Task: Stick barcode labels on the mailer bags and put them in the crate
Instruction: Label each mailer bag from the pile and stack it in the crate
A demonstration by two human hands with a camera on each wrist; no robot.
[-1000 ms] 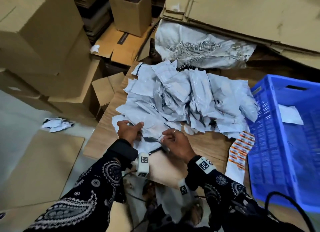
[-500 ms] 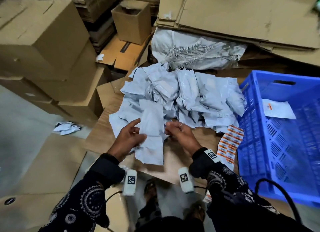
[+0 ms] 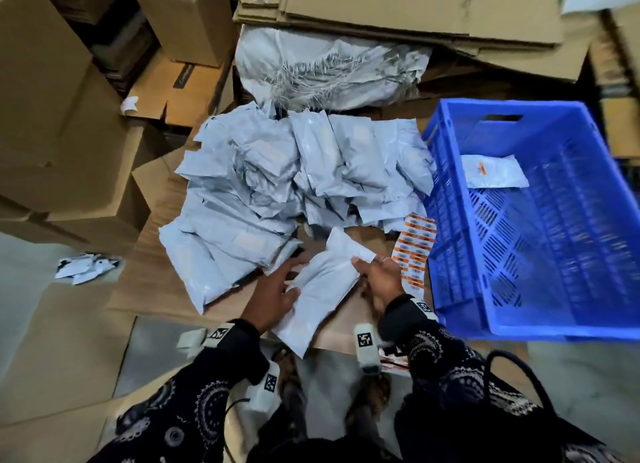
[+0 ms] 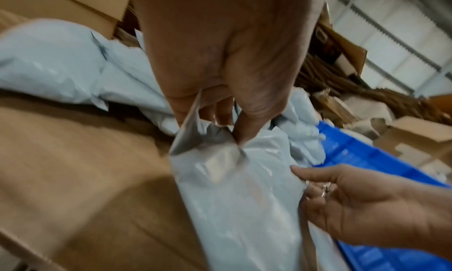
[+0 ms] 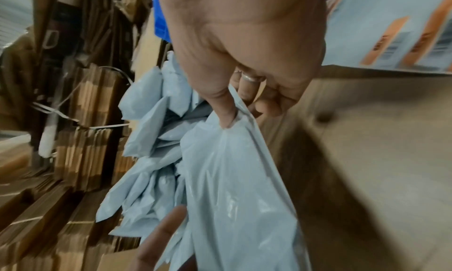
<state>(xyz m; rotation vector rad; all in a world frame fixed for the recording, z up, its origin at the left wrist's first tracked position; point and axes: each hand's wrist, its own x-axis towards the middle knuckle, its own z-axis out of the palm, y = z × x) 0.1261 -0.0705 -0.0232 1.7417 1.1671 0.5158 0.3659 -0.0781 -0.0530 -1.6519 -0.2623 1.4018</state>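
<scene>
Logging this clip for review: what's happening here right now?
A person holds one pale grey plastic mailer bag in both hands above a cardboard sheet: the left hand at one edge, the right hand pinching the other. The heap of unlabelled mailers lies beyond, an orange barcode label sheet beside the blue plastic crate, which holds one labelled bag.

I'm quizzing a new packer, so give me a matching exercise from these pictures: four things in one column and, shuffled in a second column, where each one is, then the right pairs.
Things:
1. held mailer
2. label sheet
3. labelled mailer
4. mailer pile

Places:
A. inside the blue crate
B. between both hands
C. heaped on the board, left of the crate
D. flat on the board beside the crate wall

Pairs: 1-B, 2-D, 3-A, 4-C
</scene>
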